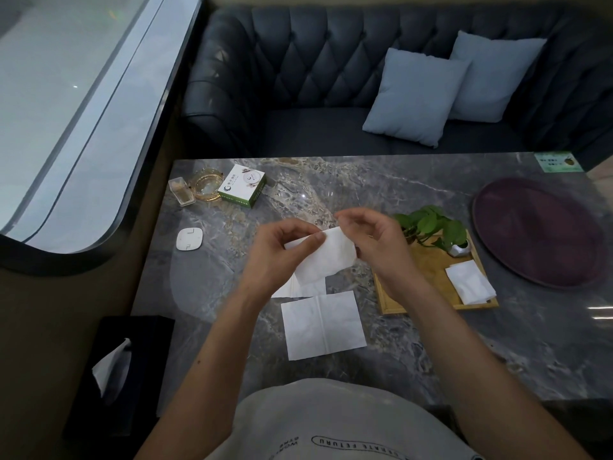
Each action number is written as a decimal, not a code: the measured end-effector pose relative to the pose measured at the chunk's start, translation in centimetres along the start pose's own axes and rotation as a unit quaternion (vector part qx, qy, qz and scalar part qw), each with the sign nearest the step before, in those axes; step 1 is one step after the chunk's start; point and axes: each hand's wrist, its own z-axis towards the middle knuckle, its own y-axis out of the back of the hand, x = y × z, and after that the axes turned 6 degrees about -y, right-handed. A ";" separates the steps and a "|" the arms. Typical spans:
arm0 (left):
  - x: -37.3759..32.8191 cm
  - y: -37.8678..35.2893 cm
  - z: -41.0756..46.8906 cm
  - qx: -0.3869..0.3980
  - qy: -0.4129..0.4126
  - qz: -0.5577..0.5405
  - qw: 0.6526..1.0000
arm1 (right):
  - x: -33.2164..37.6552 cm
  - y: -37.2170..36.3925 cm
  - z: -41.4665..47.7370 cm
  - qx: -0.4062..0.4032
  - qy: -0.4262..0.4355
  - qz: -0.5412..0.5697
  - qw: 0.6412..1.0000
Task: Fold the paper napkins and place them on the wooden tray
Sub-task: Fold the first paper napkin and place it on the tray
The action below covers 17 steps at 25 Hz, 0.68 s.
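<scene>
A white paper napkin [323, 260] is held half-folded above the desk [431, 360]. An unfolded napkin [323, 325] lies flat below it, a third napkin [300, 288] partly hidden. A folded napkin [469, 282] rests on the wooden tray [431, 277].

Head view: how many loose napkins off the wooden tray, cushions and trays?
Napkins: 3 - held napkin, flat napkin, half-hidden napkin
Cushions: 2 - left cushion, right cushion
Trays: 2 - wooden tray, dark oval tray
Total: 7
</scene>
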 end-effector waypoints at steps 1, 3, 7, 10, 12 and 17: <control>0.0 -0.1 0.0 0.002 -0.005 0.001 1.000 | -0.1 -0.1 0.1 0.003 0.007 -0.015 1.000; -0.1 -0.2 -0.1 0.001 -0.005 -0.004 1.000 | -0.4 -0.2 0.2 0.005 0.022 -0.033 0.999; 0.0 -0.1 -0.2 -0.006 0.001 -0.004 1.000 | -0.5 -0.2 0.2 -0.003 0.031 -0.040 0.999; 0.0 0.0 -0.2 -0.016 0.009 -0.010 1.000 | -0.4 0.0 0.3 -0.010 0.021 -0.041 0.999; 0.0 0.2 -0.2 -0.022 0.016 -0.026 0.999 | -0.4 0.1 0.3 -0.020 0.016 -0.035 0.999; 0.4 1.1 -0.3 -0.044 0.036 -0.042 0.998 | -0.2 0.8 0.4 -0.037 0.018 -0.017 0.999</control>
